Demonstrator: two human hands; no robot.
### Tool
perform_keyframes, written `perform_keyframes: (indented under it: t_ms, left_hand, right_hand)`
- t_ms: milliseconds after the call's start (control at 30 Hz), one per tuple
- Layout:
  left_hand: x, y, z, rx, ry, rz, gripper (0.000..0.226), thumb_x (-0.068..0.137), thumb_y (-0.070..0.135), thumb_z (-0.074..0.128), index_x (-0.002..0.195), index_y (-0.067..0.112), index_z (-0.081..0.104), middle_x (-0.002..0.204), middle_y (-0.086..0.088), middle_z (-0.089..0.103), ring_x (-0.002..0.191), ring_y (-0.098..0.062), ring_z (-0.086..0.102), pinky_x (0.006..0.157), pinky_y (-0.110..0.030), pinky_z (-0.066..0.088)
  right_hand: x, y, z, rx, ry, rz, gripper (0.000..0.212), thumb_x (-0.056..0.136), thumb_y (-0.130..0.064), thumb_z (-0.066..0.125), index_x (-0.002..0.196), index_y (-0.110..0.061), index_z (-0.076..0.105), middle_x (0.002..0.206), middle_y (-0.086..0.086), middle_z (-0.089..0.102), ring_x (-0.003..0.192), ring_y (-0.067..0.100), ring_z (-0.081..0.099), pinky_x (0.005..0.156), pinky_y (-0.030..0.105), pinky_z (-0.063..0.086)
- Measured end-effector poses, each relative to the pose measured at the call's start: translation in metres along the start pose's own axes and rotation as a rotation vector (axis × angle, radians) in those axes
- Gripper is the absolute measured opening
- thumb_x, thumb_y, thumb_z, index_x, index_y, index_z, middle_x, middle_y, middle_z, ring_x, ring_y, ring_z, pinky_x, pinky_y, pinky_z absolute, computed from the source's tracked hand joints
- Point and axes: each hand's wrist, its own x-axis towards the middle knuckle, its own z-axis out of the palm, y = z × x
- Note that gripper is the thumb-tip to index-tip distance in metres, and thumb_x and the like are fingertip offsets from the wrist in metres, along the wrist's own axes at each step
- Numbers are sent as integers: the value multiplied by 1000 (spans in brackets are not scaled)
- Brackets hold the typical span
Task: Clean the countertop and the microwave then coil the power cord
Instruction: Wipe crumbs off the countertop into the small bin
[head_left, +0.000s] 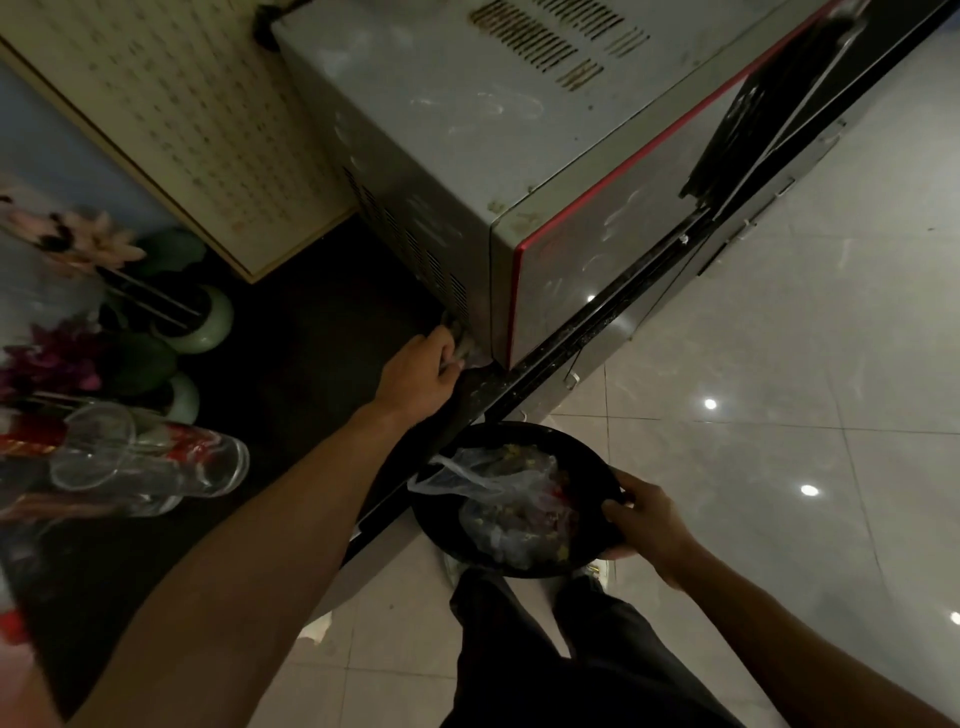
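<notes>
The microwave (467, 130) sits on the dark worktop (311, 332), its front flush with the edge and its grey top smeared. The left hand (421, 379) is down at the near bottom corner of the microwave, fingers curled around something small and pale there; what it is I cannot tell. The right hand (644, 525) grips the rim of a black bowl (587, 467) just beyond the worktop edge, with a crumpled plastic bag (498, 499) and scraps inside.

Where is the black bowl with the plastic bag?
The black bowl is low in the head view, held by the right hand just off the countertop's edge, below the microwave.
</notes>
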Motion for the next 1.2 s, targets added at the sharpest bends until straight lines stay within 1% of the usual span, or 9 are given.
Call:
perform_keyframes:
  t_ms: [133, 233, 400, 567, 700, 833, 933, 1100, 1200]
  left_hand:
    - [-8, 4, 4, 31, 5, 32, 31, 98, 26, 63, 82, 21, 37, 74, 4, 40, 69, -17, 43, 56, -31, 26]
    - [-27, 15, 17, 43, 20, 86, 35, 96, 24, 66, 79, 21, 36, 69, 7, 37, 66, -16, 40, 56, -31, 28]
    - [-56, 32, 34, 73, 51, 153, 37, 94, 23, 67, 78, 23, 33, 67, 3, 41, 64, -16, 43, 56, -34, 35]
    - [-83, 41, 46, 61, 90, 192, 35, 93, 18, 67, 78, 22, 36, 67, 2, 42, 63, -14, 40, 54, -38, 38]
    - [-103, 41, 49, -207, 97, 30, 31, 95, 18, 68, 80, 18, 41, 68, 3, 42, 60, -9, 41, 58, -27, 40]
    - [-129, 36, 42, -371, 106, -213, 26, 94, 20, 69, 86, 20, 45, 76, -12, 51, 62, -11, 46, 61, -42, 49]
    - [-135, 38, 31, -457, 201, -307, 23, 93, 16, 71, 95, 22, 49, 83, -8, 57, 72, -12, 57, 68, -40, 55]
    - [-96, 42, 17, -476, 468, -300, 41, 99, 19, 66, 138, 16, 53, 123, 9, 62, 106, 1, 60, 85, -6, 47]
    - [-59, 42, 21, -359, 461, -275, 47, 100, 21, 64, 144, 10, 53, 138, -6, 59, 125, -10, 53, 102, -15, 38]
  right_hand:
    - [1, -1, -2, -34, -9, -26, 47, 99, -6, 49, 141, -26, 52, 104, 0, 63, 91, 21, 70, 75, 39, 63]
    - [4, 0, -4, -53, -10, -42, 47, 98, -7, 50, 142, -26, 52, 104, 0, 62, 99, 26, 67, 84, 45, 61]
    - [8, -1, -4, 7, -24, -22, 46, 98, -6, 50, 138, -28, 54, 100, 4, 67, 87, 27, 73, 74, 46, 63]
    - [15, -3, -7, -2, -25, -25, 47, 97, -8, 53, 139, -30, 54, 101, 5, 69, 88, 27, 73, 77, 47, 62]
    - [17, -6, -9, 0, -13, -38, 48, 97, -7, 52, 138, -31, 55, 99, 4, 69, 87, 24, 73, 75, 43, 63]
    - [20, -1, -11, 5, -19, -27, 48, 96, -8, 53, 139, -30, 54, 103, 7, 69, 89, 27, 73, 76, 46, 63]
    - [24, 0, -14, 17, -3, 1, 49, 96, -8, 54, 139, -30, 54, 102, 8, 69, 88, 25, 72, 75, 42, 63]
    - [36, 4, -25, 38, 14, 76, 48, 94, -10, 58, 138, -29, 56, 105, 13, 70, 88, 31, 73, 75, 48, 62]
    - [41, 9, -32, 59, 46, 112, 49, 94, -9, 58, 139, -31, 55, 106, 13, 70, 87, 33, 73, 74, 50, 62]
